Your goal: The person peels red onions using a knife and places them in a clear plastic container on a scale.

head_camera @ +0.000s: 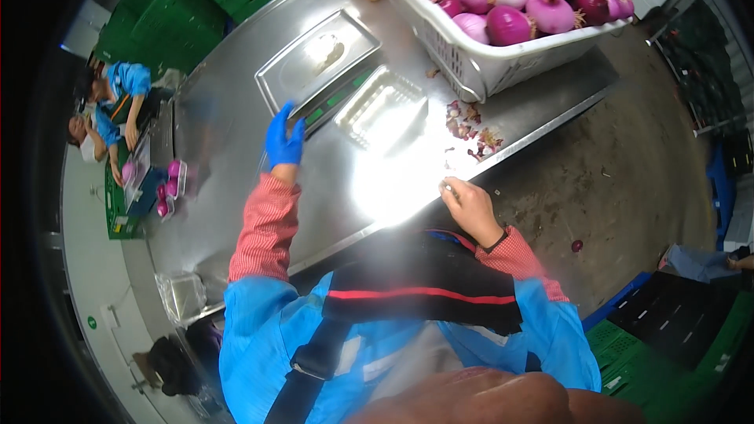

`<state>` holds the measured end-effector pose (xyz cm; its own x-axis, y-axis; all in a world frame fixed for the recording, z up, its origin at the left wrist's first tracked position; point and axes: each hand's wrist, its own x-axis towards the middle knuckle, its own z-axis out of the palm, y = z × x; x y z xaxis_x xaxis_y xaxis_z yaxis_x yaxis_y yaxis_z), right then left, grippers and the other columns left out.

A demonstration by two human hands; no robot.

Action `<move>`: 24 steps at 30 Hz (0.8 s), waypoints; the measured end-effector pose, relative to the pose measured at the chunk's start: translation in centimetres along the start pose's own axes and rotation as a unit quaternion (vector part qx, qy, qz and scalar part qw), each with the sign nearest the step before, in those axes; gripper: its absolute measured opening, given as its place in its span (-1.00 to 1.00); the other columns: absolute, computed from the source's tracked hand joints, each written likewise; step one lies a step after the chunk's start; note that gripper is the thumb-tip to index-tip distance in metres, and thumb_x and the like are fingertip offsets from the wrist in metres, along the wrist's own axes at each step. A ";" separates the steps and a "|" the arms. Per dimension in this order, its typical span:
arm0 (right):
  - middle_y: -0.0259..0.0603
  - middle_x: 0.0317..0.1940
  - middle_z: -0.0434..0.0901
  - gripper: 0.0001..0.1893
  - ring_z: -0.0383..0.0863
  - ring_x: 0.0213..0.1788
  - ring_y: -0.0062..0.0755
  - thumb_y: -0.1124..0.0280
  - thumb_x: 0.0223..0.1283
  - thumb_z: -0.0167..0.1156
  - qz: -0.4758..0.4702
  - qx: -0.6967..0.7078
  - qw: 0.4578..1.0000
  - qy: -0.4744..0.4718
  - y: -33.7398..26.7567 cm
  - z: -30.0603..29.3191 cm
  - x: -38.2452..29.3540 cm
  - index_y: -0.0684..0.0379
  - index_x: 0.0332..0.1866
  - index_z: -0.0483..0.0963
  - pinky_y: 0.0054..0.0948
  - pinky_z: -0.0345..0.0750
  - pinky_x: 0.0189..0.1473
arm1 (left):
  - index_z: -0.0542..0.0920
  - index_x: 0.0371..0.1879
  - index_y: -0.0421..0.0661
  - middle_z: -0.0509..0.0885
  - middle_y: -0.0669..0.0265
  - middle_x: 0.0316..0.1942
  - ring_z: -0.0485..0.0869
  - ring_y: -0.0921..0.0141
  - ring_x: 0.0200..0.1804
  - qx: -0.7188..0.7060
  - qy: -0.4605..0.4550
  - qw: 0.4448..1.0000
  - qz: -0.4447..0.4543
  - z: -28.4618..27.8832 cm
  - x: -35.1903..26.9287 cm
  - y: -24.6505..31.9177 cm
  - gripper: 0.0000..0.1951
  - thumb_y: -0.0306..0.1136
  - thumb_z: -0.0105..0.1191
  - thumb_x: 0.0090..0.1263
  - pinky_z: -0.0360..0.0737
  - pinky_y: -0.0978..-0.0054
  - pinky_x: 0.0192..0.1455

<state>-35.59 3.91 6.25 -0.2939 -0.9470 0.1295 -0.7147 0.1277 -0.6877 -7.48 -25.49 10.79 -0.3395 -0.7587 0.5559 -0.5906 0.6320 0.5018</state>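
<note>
My left hand (pixel 285 136), in a blue glove, is over the steel table (pixel 235 129) with thumb and fingers apart and nothing between them. It is beside the near-left corner of a weighing scale with a steel platform (pixel 318 60). A clear plastic tray (pixel 382 107), partly lost in glare, lies right of the scale. My bare right hand (pixel 470 211) is at the table's front edge, its fingers curled. Something small and pale shows at the fingertips, too small to identify. Dry onion skins (pixel 471 132) are scattered just beyond that hand.
A white plastic basket (pixel 500 68) heaped with red onions (pixel 511 25) stands at the table's far right. To the left, a co-worker (pixel 126 94) handles onions near packed trays (pixel 172 188). Green crates (pixel 159 23) are stacked behind. One onion (pixel 576 245) lies on the floor.
</note>
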 end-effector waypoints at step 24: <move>-0.01 -0.35 0.62 -0.84 0.64 -0.34 -0.04 0.35 0.23 0.14 0.152 0.074 0.977 0.132 5.9 -5.9 -4.6 0.19 -0.22 0.55 -0.31 0.53 -0.31 | 0.35 0.27 -0.02 0.49 0.04 0.14 0.46 0.08 0.19 0.066 0.040 0.981 0.179 21.4 31.8 25.2 -0.23 -0.18 0.35 0.00 0.40 0.21 0.27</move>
<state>-42.15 10.74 5.81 -0.6465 -0.7598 0.0693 -0.4745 0.3292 -0.8164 -48.81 -37.03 26.91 -0.4862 -0.4743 0.7339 -0.5353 0.8255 0.1789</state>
